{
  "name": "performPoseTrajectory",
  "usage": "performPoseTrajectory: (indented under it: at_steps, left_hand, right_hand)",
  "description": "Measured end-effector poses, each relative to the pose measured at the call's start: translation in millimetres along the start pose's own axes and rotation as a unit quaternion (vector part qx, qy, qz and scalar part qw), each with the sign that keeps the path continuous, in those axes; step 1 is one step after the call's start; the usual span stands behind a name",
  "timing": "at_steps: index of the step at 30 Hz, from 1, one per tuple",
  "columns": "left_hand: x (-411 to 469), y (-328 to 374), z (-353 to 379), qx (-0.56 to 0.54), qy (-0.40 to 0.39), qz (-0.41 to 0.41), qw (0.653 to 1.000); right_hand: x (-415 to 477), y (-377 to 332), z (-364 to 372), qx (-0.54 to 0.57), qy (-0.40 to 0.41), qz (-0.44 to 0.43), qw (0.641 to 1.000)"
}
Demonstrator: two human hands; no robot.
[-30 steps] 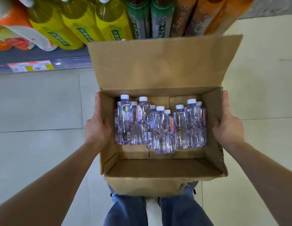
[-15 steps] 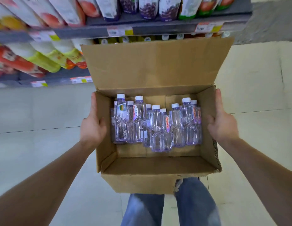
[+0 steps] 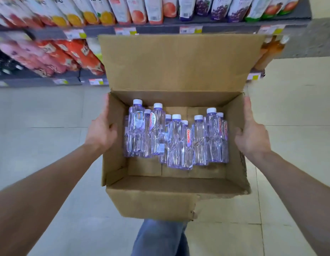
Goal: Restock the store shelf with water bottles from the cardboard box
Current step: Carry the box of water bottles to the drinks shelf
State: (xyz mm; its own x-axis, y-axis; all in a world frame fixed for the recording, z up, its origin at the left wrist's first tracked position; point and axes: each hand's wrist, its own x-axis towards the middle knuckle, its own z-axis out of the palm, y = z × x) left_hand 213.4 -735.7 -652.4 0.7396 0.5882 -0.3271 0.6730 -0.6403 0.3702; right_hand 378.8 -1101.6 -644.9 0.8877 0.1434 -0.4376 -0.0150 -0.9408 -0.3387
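An open cardboard box [image 3: 151, 202] is held above the tiled floor in front of the store shelves, its far flap standing upright. Several clear water bottles [image 3: 177, 139] with white caps and red-lettered labels stand inside, grouped toward the far wall. My left hand [image 3: 100, 133] grips the box's left wall, thumb hooked over the rim. On the opposite wall my right hand [image 3: 252, 137] grips the same way. The fingers on the outside of both walls are hidden.
A shelf edge with price tags [image 3: 151, 30] runs along the top, carrying juice cartons [image 3: 138, 10]. Below it, red and pink drink bottles [image 3: 68, 54] lie on a lower shelf [image 3: 49, 82]. My leg in jeans [image 3: 160, 237] shows under the box.
The box has risen relative to the shelves, and the view has tilted up so the carton shelf now shows. Both hands keep their hold on the box walls.
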Motion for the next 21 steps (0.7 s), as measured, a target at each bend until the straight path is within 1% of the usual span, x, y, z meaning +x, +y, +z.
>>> performPoseTrajectory:
  at_steps: [4,11,17,21]
  left_hand:
    - [-34.9,-51.7,-28.1,0.002,0.016,-0.016,1.000]
    - [-73.2,-135.0,-86.0,-0.004,0.009,-0.042,0.999]
    - [-69.9,-245.2,-132.5,-0.003,0.029,-0.046,0.999]
    - [-55.4,-337.8,-173.2,-0.006,0.036,-0.047,0.998]
  right_hand:
    - [-37.1,-30.2,24.4,0.007,-0.002,-0.026,1.000]
    - [-102.5,-108.6,54.6,-0.015,-0.015,-0.055,0.998]
    - [-149.7,-203.4,110.1,-0.014,-0.012,-0.059,0.998]
    - [-185.3,-282.2,160.9,-0.008,-0.015,-0.059,0.998]
